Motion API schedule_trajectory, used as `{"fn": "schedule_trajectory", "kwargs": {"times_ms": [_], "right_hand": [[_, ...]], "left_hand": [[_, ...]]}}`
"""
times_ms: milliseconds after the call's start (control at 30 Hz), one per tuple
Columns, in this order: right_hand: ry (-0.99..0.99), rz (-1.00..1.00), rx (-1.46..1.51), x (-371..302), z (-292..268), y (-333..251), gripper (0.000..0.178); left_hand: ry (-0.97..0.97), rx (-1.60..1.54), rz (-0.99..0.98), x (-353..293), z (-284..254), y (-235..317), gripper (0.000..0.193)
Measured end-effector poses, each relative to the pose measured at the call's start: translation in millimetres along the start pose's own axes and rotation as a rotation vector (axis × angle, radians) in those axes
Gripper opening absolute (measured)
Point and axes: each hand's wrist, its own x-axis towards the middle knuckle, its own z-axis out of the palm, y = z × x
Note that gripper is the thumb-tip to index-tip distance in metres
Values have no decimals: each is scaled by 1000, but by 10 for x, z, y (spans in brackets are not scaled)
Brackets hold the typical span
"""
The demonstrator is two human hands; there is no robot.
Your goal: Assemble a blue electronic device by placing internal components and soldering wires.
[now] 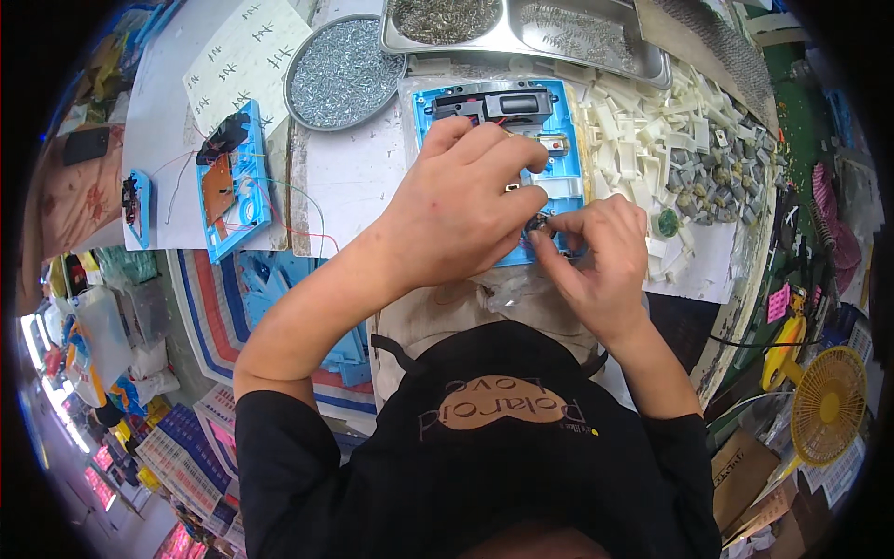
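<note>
A blue plastic casing [570, 116] lies in front of me with its inner side up, a black module [503, 107] at its far end. My left hand [466, 200] reaches over the casing's left and middle, fingers curled down into it. What those fingers grip is hidden. At the casing's near right corner, my right hand [601, 261] pinches a small dark, shiny round part [537, 224] between thumb and forefinger. The left fingertips are close beside that part. A clear plastic strip [556, 187] lies across the casing between the hands.
A round tray of small screws [340, 74] and a metal tray [577, 33] of small parts stand at the back. White plastic pieces [624, 140] and grey blocks [726, 172] lie right. Wired blue casings [251, 177] stand left. A yellow fan [829, 405] is lower right.
</note>
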Motion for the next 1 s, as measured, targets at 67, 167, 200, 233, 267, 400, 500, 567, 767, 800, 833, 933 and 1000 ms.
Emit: {"fn": "schedule_trajectory", "kwargs": {"times_ms": [67,167,200,233,267,400,500,567,767,800,833,933,1000], "right_hand": [[6,-14,3,8,1,-2,20],[2,-40,11,28,-7,1,19],[-2,-50,12,39,-21,3,19],[-13,-53,9,50,-36,1,19],[-25,-56,6,64,-52,-4,18],[-105,-61,-35,144,-138,-52,16],[-188,-118,-99,228,-193,-70,15],[-245,-144,-136,287,-220,-108,15],[-291,-254,-83,320,-192,27,16],[-284,-271,-70,308,-202,45,17],[-284,-273,-60,303,-220,43,16],[-201,-219,-12,323,-281,68,14],[-40,-98,39,423,-305,157,12]], "left_hand": [[-23,38,44,28,23,-26,26],[-44,100,101,54,53,-61,22],[-58,102,111,75,45,-60,21],[-71,104,121,89,43,-60,20],[-70,106,123,99,52,-61,19],[-81,101,121,140,20,-70,18],[-87,104,130,135,-19,-73,20],[-88,98,128,104,-31,-81,22],[-38,36,82,-108,-23,-124,37],[-16,37,77,-149,-6,-122,40],[7,38,73,-185,4,-119,44],[5,35,29,-269,10,-118,47],[17,17,34,-286,7,-134,47]]}}
